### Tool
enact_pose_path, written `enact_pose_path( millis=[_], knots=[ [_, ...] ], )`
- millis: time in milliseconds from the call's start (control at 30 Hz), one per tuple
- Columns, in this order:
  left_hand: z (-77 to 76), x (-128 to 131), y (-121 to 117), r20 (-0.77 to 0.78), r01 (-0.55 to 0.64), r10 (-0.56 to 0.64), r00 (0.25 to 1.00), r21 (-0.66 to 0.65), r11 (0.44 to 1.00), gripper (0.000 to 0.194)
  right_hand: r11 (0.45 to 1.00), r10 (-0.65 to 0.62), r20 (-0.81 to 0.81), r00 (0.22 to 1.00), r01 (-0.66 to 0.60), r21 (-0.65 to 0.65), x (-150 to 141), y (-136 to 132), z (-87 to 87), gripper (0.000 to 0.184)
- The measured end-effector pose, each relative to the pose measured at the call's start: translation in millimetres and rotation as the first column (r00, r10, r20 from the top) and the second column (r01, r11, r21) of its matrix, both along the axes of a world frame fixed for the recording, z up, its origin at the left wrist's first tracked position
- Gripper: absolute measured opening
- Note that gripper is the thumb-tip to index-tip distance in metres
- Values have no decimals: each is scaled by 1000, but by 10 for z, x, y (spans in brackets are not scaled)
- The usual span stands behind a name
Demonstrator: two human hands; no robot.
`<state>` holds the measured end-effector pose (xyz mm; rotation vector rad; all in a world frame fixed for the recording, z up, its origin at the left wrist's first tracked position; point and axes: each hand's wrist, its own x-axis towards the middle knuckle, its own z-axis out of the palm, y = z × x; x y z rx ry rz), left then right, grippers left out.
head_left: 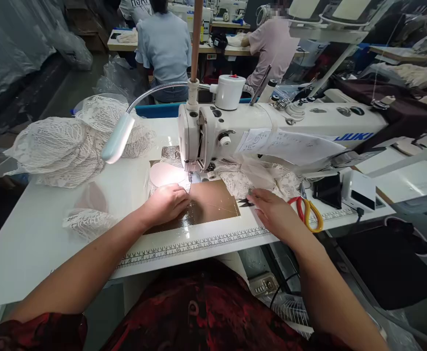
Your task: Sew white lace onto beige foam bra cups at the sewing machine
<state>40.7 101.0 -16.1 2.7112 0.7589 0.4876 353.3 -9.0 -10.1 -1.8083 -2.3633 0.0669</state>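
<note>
My left hand (167,202) has its fingers closed on the near edge of a pale pink, lace-edged cup piece (165,174). That piece lies at the needle of a white sewing machine (235,131), brightly lit by the lamp. The needle itself is lost in the glare. To the right, my right hand (272,209) has thumb and fingers together on small dark thread snips (246,202), their pointed blades showing to the left. White lace pieces (257,175) lie just beyond that hand.
A stack of lace cups (59,148) sits at the left, with a single cup piece (91,214) nearer. A lamp head (118,138) hangs over the table. Red-and-yellow-handled scissors (308,213) and a black phone-like object (326,190) lie right. A ruler strip (198,243) runs along the front edge.
</note>
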Motion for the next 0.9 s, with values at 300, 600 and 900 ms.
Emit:
enact_pose_path(
  millis=[300,600,900],
  knots=[
    [30,-151,-310,123,-148,205,971,-365,919,17,996,71,208,975,-57,-73,56,48,-194,47],
    [-46,-105,-282,161,-150,265,951,-506,849,20,976,-211,214,954,216,-2,293,-376,35,33],
    [-116,-131,-278,192,-162,307,932,-539,826,20,750,-624,185,760,648,-133,647,-684,232,55]
  ],
)
